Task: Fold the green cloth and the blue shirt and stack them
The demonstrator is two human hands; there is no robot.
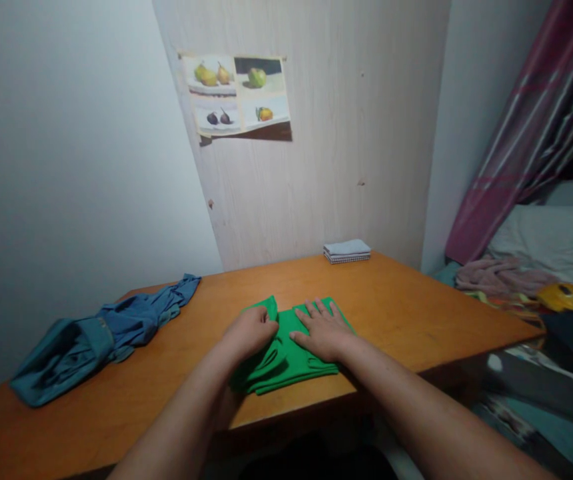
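Observation:
A green cloth [291, 357] lies partly folded on the orange-brown table, close to its front edge. My left hand [256, 328] is closed on the cloth's left part, which is lifted and bunched near the fingers. On the right part of the cloth my right hand [322, 328] rests flat, palm down, with its fingers spread. Loose folds show between the two hands and along the cloth's lower left.
Crumpled blue clothing [131, 320] lies along the table's left side. A folded stack of light cloth [347, 251] sits at the back edge of the table [391, 293]. Beyond the right edge are a bed with fabrics and a pink curtain [496, 160].

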